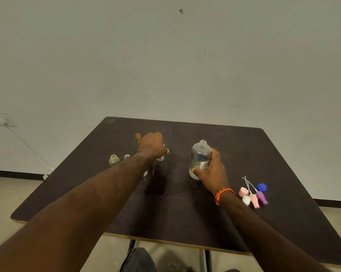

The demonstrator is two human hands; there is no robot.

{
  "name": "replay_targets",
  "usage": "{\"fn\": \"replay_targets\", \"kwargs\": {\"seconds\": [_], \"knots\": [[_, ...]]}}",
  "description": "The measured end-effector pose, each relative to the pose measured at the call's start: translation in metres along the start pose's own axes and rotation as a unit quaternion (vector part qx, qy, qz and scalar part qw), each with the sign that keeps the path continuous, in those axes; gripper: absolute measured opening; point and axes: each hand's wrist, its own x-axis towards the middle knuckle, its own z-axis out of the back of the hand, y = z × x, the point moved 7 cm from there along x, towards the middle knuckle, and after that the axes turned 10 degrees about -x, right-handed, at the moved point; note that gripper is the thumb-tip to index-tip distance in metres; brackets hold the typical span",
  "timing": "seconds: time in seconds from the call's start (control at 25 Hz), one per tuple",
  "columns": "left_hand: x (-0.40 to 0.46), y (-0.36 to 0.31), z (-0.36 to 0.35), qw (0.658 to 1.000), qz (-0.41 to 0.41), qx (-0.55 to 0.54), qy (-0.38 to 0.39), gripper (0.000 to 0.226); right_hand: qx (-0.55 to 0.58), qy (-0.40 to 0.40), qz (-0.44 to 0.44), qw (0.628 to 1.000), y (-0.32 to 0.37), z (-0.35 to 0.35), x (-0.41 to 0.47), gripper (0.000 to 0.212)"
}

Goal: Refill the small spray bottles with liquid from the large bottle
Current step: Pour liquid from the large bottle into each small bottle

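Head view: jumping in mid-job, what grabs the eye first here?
Two bare arms reach across the dark table. The right hand grips the uncapped large bottle at centre; the left hand holds a small clear bottle further left. Pastel spray tops and a blue cap lie at right.

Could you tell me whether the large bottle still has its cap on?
No, the large bottle, held upright by the right hand, shows a bare threaded neck, and a blue cap lies on the table.

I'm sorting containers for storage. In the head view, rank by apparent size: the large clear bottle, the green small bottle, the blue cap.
1. large clear bottle, plainly biggest.
2. green small bottle.
3. blue cap, though it is only slightly smaller and lies nearer the camera, so that order is unsure.
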Motion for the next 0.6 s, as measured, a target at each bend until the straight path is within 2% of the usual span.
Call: {"fn": "replay_targets", "kwargs": {"seconds": [0.12,0.2,0.36,0.6], "knots": [[-0.003,-0.003,-0.003,1.000,0.009,0.010,0.011,0.015,0.022,-0.013,-0.019,0.999,0.002,0.000,0.003,0.085],[-0.010,-0.009,-0.001,1.000,-0.015,-0.001,0.010,0.011,0.030,-0.025,-0.027,0.999,0.005,0.005,0.003,0.078],[-0.039,-0.028,0.003,0.995,-0.084,-0.053,0.016,0.025,0.012,-0.017,0.002,1.000,0.011,0.017,-0.014,0.075],[-0.106,-0.021,-0.009,0.985,-0.121,-0.116,0.052,0.033,-0.075,-0.005,0.050,0.996,0.013,0.041,-0.055,0.071]]}}
